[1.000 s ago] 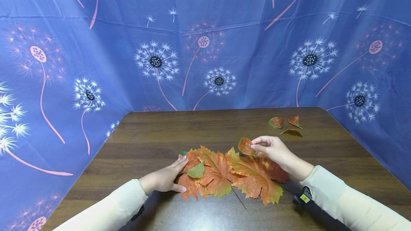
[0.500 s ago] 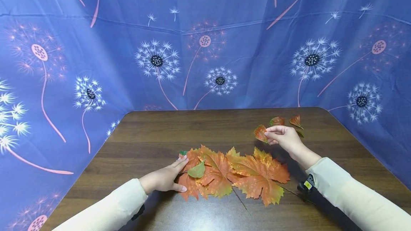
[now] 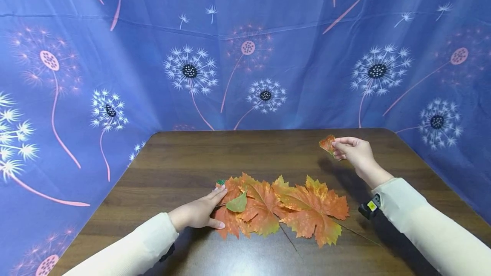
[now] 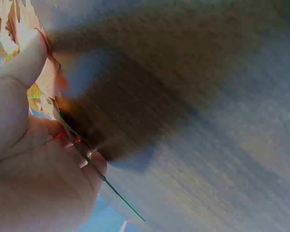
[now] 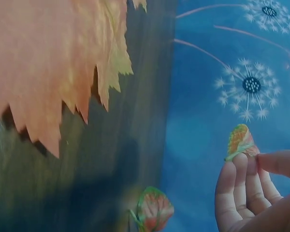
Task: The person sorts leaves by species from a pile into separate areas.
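Note:
A row of large orange maple leaves (image 3: pixel 303 210) lies on the dark wooden table (image 3: pixel 184 161), with a small green leaf (image 3: pixel 238 203) on top at its left end. My left hand (image 3: pixel 201 213) rests flat on that left end, fingers straight. In the left wrist view its thumb (image 4: pixel 21 60) presses a leaf and a thin green stem (image 4: pixel 94 166) runs under the palm. My right hand (image 3: pixel 350 150) is raised over the table's back right and pinches a small red-green leaf (image 3: pixel 327 143) by its fingertips (image 5: pixel 239 162).
Another small red-green leaf (image 5: pixel 153 209) lies on the table below my right hand; the head view hides it behind that hand. A blue dandelion-print cloth (image 3: pixel 245 54) walls the table on three sides. A black wrist device (image 3: pixel 369 208) sits on my right sleeve.
My right hand has carried the small red-green leaf from just above the big maple leaves up and away to the back right. My left hand has stayed put.

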{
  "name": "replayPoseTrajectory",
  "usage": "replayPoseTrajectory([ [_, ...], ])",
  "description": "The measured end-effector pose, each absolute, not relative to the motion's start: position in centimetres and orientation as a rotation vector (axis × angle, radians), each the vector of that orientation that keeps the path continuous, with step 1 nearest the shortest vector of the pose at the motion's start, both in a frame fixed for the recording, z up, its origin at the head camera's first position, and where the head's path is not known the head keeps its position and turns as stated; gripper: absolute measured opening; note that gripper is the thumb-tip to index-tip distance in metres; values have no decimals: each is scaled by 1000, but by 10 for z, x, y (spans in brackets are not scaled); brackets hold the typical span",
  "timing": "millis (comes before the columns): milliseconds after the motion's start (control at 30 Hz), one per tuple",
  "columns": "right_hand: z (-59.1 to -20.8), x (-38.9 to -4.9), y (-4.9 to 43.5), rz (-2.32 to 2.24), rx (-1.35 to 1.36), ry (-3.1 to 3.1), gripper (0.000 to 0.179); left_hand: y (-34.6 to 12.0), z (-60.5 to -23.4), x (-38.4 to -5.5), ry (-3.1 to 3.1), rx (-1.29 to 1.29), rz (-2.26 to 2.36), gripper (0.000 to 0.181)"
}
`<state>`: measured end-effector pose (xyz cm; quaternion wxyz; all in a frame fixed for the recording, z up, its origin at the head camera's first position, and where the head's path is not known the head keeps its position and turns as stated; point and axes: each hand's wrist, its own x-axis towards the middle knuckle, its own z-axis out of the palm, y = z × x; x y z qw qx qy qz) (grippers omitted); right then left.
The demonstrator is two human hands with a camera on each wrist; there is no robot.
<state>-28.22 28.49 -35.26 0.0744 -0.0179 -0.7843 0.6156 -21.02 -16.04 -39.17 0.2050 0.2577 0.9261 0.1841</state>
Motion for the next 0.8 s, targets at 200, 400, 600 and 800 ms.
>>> replayPoseTrajectory([
  [200, -352, -287, 288, 1838, -83, -2336, 20, -161, -391, -210, 2589, 720, 505, 96],
  [400, -359, -297, 292, 1708, -113, -2381, 31, -160, -390, -210, 2581, 728, 509, 96],
  [600, -364, -309, 297, 1616, -172, -2431, 35, -158, -390, -210, 2580, 732, 503, 96],
  [800, -369, -316, 299, 1629, -234, -2446, 35, -158, -391, -210, 2588, 735, 506, 96],
])
